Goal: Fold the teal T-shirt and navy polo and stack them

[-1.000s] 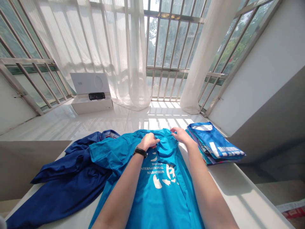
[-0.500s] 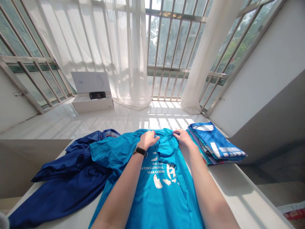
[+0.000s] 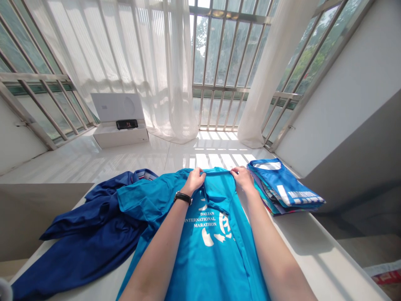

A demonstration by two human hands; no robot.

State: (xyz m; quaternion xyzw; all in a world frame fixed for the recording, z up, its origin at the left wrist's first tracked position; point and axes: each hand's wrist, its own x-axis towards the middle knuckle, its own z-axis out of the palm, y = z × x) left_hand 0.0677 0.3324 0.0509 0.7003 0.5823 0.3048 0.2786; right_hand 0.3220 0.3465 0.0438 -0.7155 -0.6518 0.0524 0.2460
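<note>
A turquoise T-shirt (image 3: pixel 200 259) with white "Dalian International Marathon" lettering lies spread on the white table (image 3: pixel 313 251). Its right side is folded in, and the sleeve lies across the chest. My left hand (image 3: pixel 194 179), with a black-banded watch on the wrist, pinches the shirt's upper edge near the collar. At the upper right corner of the fold, my right hand (image 3: pixel 242 177) is closed on the cloth between thumb and fingers. The edge between the two hands looks fairly straight. On the left, the other sleeve lies spread over a navy garment.
The crumpled navy garment (image 3: pixel 94 238) covers the table's left side. A stack of folded shirts (image 3: pixel 285 184), blue on top, stands right of my right hand. On the tiled sill behind, an open white box (image 3: pixel 122 136) holds a black phone (image 3: pixel 127 124) near the sheer curtains (image 3: pixel 169 83).
My right hand has shifted slightly right, and the folded sleeve's top edge is pulled straighter between my hands. My left hand has moved up a little and now pinches the edge.
</note>
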